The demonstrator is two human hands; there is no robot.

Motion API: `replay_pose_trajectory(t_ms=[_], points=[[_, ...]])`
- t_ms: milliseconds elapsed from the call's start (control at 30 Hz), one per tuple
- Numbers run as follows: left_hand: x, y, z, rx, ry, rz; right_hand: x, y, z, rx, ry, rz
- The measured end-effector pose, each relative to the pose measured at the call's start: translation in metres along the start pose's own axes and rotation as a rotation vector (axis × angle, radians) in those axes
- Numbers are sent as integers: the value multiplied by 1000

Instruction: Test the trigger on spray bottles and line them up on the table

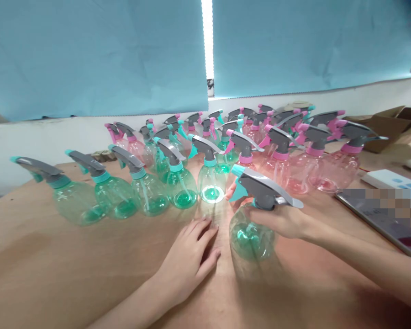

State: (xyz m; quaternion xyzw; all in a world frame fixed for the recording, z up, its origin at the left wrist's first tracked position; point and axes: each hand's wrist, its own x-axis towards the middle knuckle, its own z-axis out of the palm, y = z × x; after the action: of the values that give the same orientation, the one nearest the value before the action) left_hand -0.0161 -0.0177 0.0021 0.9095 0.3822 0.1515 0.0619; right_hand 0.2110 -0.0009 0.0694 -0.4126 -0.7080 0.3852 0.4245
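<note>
My right hand [281,218] is wrapped round the neck of a clear green spray bottle [251,237] with a grey trigger head and teal nozzle; the bottle stands on the wooden table [55,274] just in front of me. My left hand [188,260] lies flat on the table to the left of that bottle, fingers stretched out and holding nothing. Behind both hands stand several more spray bottles: green ones [180,185] to the left and middle, pink ones [310,167] to the right.
A tablet-like flat device [380,214] and a white box [393,179] lie at the right. A cardboard box [390,125] sits at the far right. Blue sheets [96,55] cover the window behind a white wall ledge.
</note>
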Motion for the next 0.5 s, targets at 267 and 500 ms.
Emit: replay_pose_trajectory(t_ms=[267,500], points=[[0,-1,-1,7,-9,2,1,-7,-2,-60,-18,-31],[0,0,-1,1,-20,-9,3,-4,0,63,-19,-158]])
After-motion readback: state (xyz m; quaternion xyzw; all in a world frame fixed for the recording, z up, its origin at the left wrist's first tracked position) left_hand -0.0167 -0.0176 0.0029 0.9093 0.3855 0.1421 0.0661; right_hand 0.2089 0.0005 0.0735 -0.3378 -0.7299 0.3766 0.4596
